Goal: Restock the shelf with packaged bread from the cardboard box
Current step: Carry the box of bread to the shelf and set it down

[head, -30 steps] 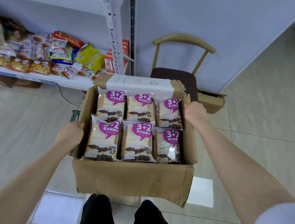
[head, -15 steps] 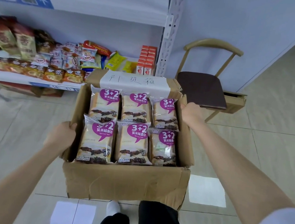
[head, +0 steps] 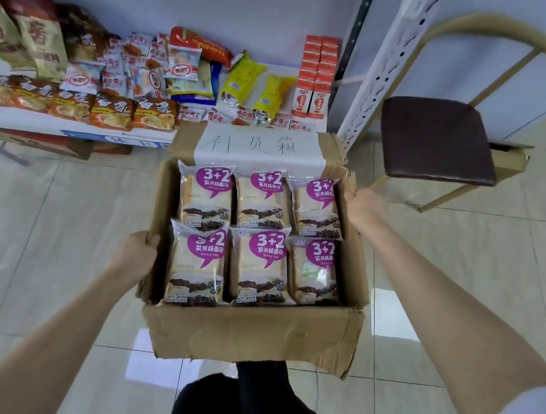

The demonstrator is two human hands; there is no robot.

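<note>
From the head view, the shelf (head: 70, 125) now sits closer and lower in front of me than it did a second ago, and the chair (head: 439, 140) has slid off to my right; I read that as the carry being nearly over, with unloading next. My left hand (head: 133, 255) is curled around the near left wall of the cardboard box (head: 250, 333), and my right hand (head: 363, 207) is clamped on the far right rim. The box hangs above the floor (head: 22, 246), its far flap just in front of the shelf's front lip. The packaged bread (head: 261, 236) lies inside in two rows of three, none taken out yet.

On room: the shelf is crowded with snack packets (head: 115, 86) almost to its front edge, and small red cartons (head: 314, 82) are stacked at its right end against the white upright post (head: 381, 79). That post stands just beyond the box's far right corner, so I judge a snag possible there. Open floor lies to my left.
</note>
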